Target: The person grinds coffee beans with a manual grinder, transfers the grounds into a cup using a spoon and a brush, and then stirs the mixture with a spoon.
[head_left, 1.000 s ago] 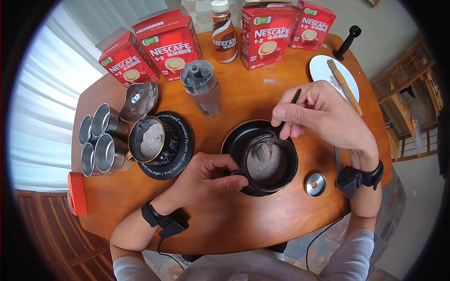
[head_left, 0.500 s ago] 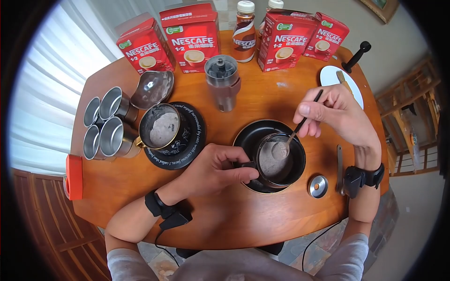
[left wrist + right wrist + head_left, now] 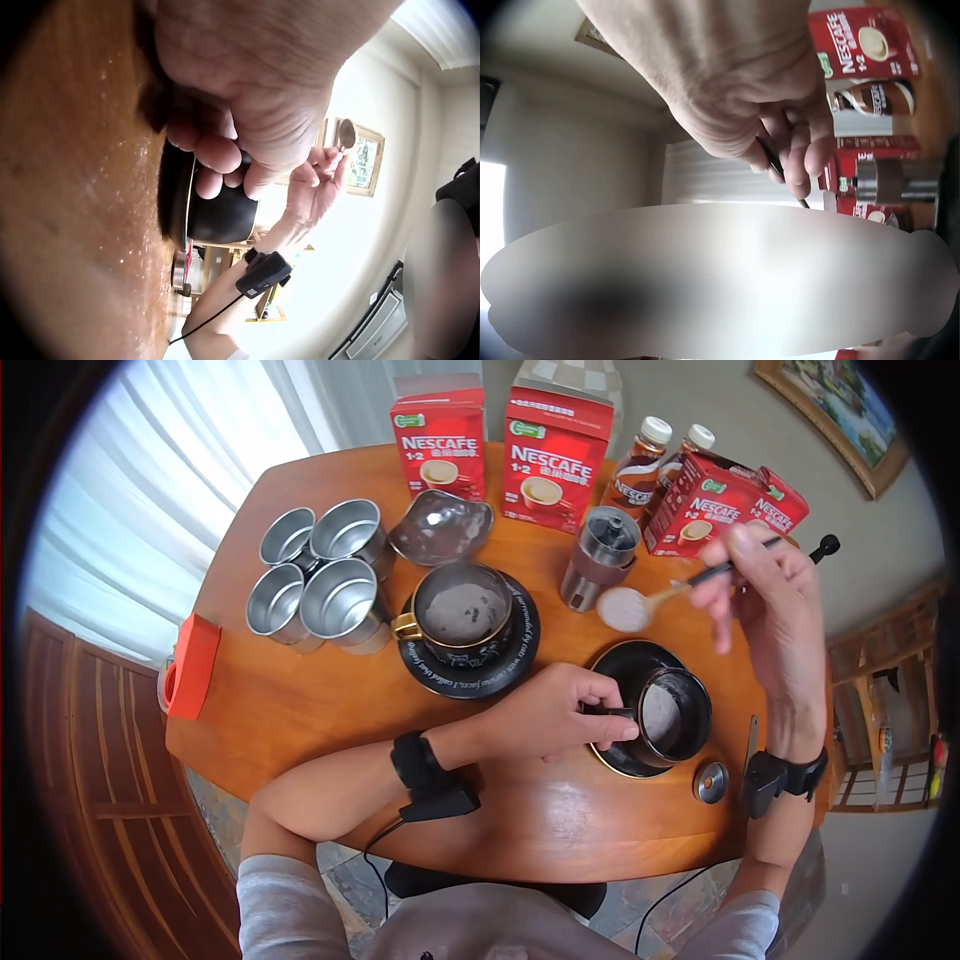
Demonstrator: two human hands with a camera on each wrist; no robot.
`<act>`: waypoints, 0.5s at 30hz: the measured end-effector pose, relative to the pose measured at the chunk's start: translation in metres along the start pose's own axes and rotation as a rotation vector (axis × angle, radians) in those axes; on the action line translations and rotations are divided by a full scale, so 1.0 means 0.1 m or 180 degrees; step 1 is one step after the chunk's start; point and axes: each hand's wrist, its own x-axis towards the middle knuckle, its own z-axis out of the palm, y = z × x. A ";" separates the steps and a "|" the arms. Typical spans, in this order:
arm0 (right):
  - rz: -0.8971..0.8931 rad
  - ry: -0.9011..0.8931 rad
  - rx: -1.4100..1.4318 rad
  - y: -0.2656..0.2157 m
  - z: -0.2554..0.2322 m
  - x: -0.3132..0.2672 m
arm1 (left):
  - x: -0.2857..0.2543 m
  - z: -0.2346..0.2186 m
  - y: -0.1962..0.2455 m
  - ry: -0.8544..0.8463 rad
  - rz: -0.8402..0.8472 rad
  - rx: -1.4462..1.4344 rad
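My left hand point(image 3: 565, 710) pinches the handle of a black cup point(image 3: 697, 722), which sits on a black saucer point(image 3: 622, 659) with a thin gold rim. Pale greyish powder lies inside the cup. In my right hand point(image 3: 772, 585) is a dark-handled spoon point(image 3: 624, 609), raised above and beyond the cup, its bowl heaped with the same pale powder. The left wrist view shows the left fingers close against the cup wall point(image 3: 225, 214) and the spoon bowl point(image 3: 346, 136) held high. From the right wrist, the spoon's handle point(image 3: 771, 157) shows between thumb and fingers.
A gold-handled cup point(image 3: 402, 627) of powder stands on a lettered black plate point(image 3: 515, 660). Around it are several steel cups point(image 3: 345, 600), a dark dish point(image 3: 440, 525) and a grinder point(image 3: 600, 560). Red coffee boxes point(image 3: 553, 485) and bottles point(image 3: 635, 470) line the back. A metal ring point(image 3: 711, 782) lies right.
The spoon has risen out of the black cup with powder in its bowl, and the right hand has lifted. The left hand keeps hold of the handle. The head view has swung left.
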 end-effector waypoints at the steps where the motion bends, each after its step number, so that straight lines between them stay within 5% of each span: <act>1: -0.0044 -0.0037 -0.0037 -0.03 0.17 0.05 | -0.01 0.00 0.02 -0.0013 0.0017 0.0012; 6: -0.0249 -0.0223 -0.0388 0.08 0.94 0.23 | 0.02 0.00 -0.05 0.0000 0.0135 0.0024; 11: -0.1786 -0.1183 -0.2474 0.42 1.12 0.32 | 0.03 0.02 -0.07 0.0095 0.0543 0.0064; 15: -0.1746 -0.1065 -0.2393 0.36 1.15 0.25 | 0.03 0.00 -0.04 -0.0010 0.0600 0.0085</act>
